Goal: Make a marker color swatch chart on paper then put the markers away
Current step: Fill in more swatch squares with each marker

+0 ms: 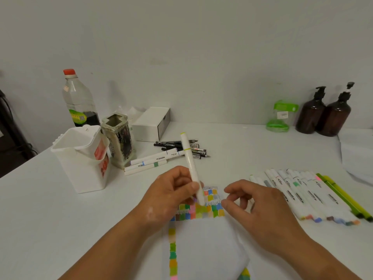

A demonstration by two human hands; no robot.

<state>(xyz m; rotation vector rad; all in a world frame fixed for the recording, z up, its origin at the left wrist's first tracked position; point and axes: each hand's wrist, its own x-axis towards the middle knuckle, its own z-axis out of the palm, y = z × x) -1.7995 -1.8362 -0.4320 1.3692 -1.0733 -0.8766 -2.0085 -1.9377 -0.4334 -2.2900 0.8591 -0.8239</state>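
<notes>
Figure: Background items at the rear of the white table.
Left, a clear red-capped plastic bottle and a white box; right, a green-lidded container beside an amber pump bottle touching a second amber pump bottle.

marker: smooth white plastic | paper: matt | pump bottles: glossy brown

"MARKER" — on lying marker, others blurred

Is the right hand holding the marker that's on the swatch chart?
No, the left hand grips the marker, tip down on the swatch chart; the right hand hovers beside it.
</notes>
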